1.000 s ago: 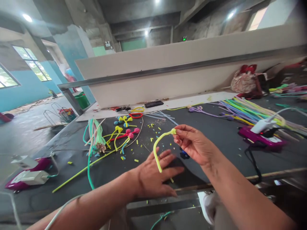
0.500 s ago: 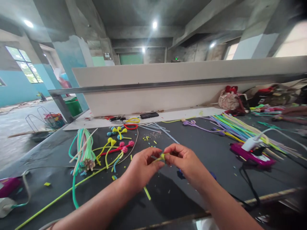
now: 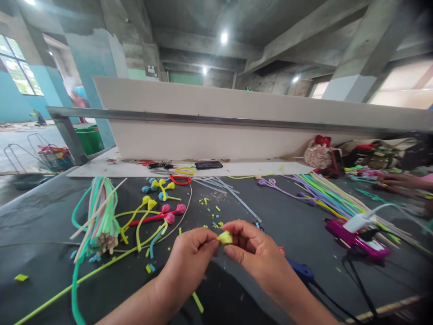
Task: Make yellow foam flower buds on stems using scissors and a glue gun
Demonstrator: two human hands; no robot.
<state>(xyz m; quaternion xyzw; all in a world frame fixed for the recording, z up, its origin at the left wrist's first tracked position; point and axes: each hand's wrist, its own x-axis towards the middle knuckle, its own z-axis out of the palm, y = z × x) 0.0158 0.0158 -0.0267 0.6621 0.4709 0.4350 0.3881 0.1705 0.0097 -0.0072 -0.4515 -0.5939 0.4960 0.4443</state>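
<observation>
Over the dark tabletop, my left hand (image 3: pixel 194 253) pinches a small fuzzy yellow pipe-cleaner bud (image 3: pixel 225 237) between thumb and fingertips. My right hand (image 3: pixel 259 250) holds the bud's other side, fingers curled and the thumb under it. Left of my hands lie finished-looking buds on stems: yellow ones (image 3: pixel 151 204), pink ones (image 3: pixel 170 218) and blue ones (image 3: pixel 163 196). Small yellow and blue offcuts (image 3: pixel 216 216) are scattered just beyond my fingers. A blue corded tool (image 3: pixel 301 270) lies partly hidden behind my right hand.
A bundle of mint and pink pipe cleaners (image 3: pixel 103 221) lies at left. Multicoloured stems (image 3: pixel 324 187) and a purple power strip (image 3: pixel 358 239) with cables lie at right. A phone (image 3: pixel 209 165) and pliers (image 3: pixel 162 166) rest on the white ledge. Another person's hand (image 3: pixel 395 180) is at far right.
The yellow bud shows larger and fuller between my fingertips, and its thin end is no longer visible. Both hands sit slightly lower in view. The camera view has shifted.
</observation>
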